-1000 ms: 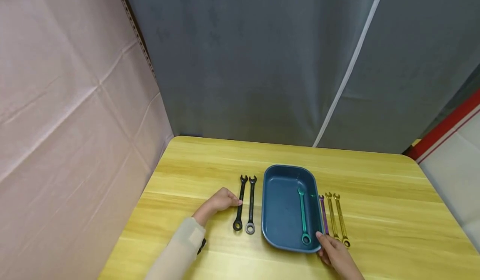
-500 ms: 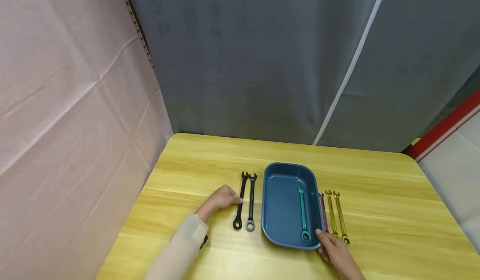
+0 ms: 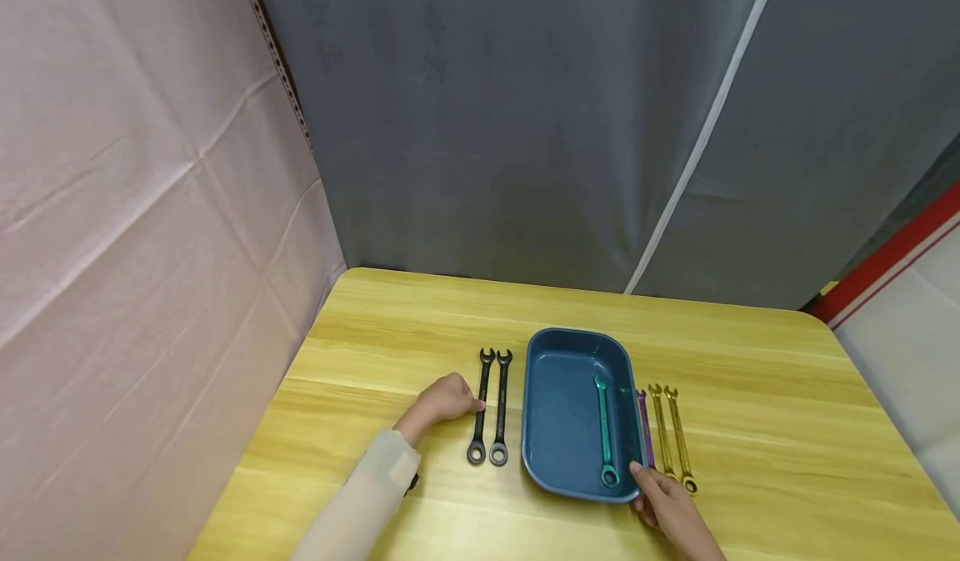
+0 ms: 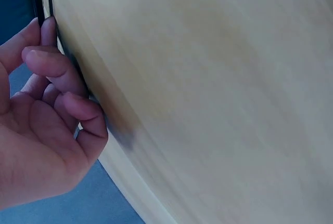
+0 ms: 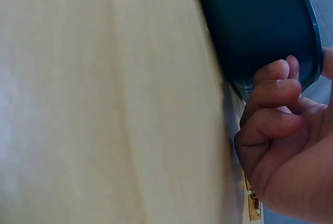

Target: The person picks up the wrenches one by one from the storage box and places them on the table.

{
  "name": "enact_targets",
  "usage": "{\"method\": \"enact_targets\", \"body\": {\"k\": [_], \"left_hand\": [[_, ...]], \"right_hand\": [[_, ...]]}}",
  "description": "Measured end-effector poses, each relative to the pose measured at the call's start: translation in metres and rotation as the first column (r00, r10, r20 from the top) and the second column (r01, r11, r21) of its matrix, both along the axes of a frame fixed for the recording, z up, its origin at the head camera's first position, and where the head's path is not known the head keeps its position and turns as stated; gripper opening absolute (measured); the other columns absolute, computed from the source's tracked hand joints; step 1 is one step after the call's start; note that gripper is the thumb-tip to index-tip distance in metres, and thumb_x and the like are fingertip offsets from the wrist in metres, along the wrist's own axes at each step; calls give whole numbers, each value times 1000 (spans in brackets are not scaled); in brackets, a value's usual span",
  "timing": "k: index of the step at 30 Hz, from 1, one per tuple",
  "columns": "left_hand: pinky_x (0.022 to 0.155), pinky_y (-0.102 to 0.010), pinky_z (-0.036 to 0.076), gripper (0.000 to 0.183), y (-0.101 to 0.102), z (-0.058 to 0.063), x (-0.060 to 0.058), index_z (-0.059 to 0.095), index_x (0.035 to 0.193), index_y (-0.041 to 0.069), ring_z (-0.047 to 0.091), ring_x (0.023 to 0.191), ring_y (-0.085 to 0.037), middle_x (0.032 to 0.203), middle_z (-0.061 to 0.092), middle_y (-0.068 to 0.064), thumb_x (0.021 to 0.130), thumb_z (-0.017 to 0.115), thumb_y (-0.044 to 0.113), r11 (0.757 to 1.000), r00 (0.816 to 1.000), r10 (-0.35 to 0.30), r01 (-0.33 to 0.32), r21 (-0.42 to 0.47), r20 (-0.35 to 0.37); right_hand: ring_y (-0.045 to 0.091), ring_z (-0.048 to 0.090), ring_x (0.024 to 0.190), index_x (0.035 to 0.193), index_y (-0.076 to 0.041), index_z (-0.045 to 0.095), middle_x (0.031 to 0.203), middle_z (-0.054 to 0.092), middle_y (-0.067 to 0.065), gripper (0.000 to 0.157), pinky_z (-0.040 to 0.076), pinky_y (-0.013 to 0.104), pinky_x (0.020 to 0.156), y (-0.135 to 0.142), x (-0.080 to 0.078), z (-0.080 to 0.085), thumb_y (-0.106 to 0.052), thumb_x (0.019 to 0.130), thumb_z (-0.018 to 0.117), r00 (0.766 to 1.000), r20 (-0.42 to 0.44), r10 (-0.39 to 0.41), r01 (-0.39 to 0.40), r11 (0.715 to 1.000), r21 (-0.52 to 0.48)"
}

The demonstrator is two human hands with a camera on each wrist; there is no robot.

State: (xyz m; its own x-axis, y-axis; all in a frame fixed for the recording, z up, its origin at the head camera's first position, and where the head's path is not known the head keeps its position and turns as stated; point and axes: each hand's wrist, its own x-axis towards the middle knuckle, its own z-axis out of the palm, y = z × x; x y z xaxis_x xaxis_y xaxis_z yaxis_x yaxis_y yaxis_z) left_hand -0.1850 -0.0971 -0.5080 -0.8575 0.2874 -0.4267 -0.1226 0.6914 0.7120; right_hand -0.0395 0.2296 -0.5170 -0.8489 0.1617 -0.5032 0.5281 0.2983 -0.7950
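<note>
On the wooden table lie two black combination wrenches side by side. My left hand [image 3: 446,398] pinches the left black wrench [image 3: 480,428] by its shank between thumb and index finger; in the left wrist view the hand's [image 4: 44,130] other fingers curl loosely. The other black wrench [image 3: 501,403] lies just to its right, untouched. A blue rectangular tray [image 3: 562,453] holds one green wrench [image 3: 605,428] near its right wall. My right hand [image 3: 667,507] grips the tray's lower right corner, thumb over the rim and fingers outside; the right wrist view shows this hand [image 5: 291,177] too.
Right of the tray lie a purple wrench [image 3: 647,436], close against its wall, and two gold wrenches, the inner one [image 3: 662,432] and the outer one [image 3: 680,440]. A grey curtain [image 3: 480,127] hangs behind the table [image 3: 787,411]. Pale cloth [image 3: 150,211] covers the left side.
The left black wrench has turned slightly in my left hand, its ring end shifting right, so it lies more nearly parallel to its neighbour. The right hand and tray stay put.
</note>
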Motion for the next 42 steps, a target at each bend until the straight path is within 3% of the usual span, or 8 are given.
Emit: {"method": "enact_targets", "body": {"k": [15,25,30,38,42], "left_hand": [[40,-21,19,54,1,-2,5,35,47,22,23,41,-6,44,27,11,87,69,29,999,998,1,-4,-47,-61],[44,-20,24,46,3,-2,4,40,51,18,26,44,-6,47,31,10,90,65,18,987,998,33,-24,158,-50],[45,-21,26,41,6,5,2,43,56,18,28,46,-7,49,34,9,91,63,19,980,997,50,-37,197,-64],[51,-24,30,32,25,26,1,53,66,5,30,48,-9,54,40,6,94,61,20,964,994,14,15,265,-107],[54,-25,33,30,37,34,2,56,68,7,35,50,-10,58,48,2,95,60,20,950,994,-5,38,309,-107]], "right_hand": [[10,36,50,74,-6,53,61,46,-1,48,32,22,49,-1,2,1,-45,100,45,1000,-20,-4,4,1000,2],[10,35,50,73,-5,53,59,44,0,50,32,23,49,-1,2,-3,-46,100,45,1000,-15,3,-3,1000,2],[11,35,50,73,-5,53,59,44,0,50,32,23,49,-1,3,-3,-46,100,44,1000,-17,-3,3,1000,6],[10,34,49,73,-5,53,57,42,-1,50,32,23,48,-3,1,-1,-46,100,44,1000,-14,-6,6,1000,23],[10,34,49,73,-6,52,58,43,-1,49,31,23,47,-3,1,-2,-45,100,44,1000,-14,-6,6,1000,28]]}}
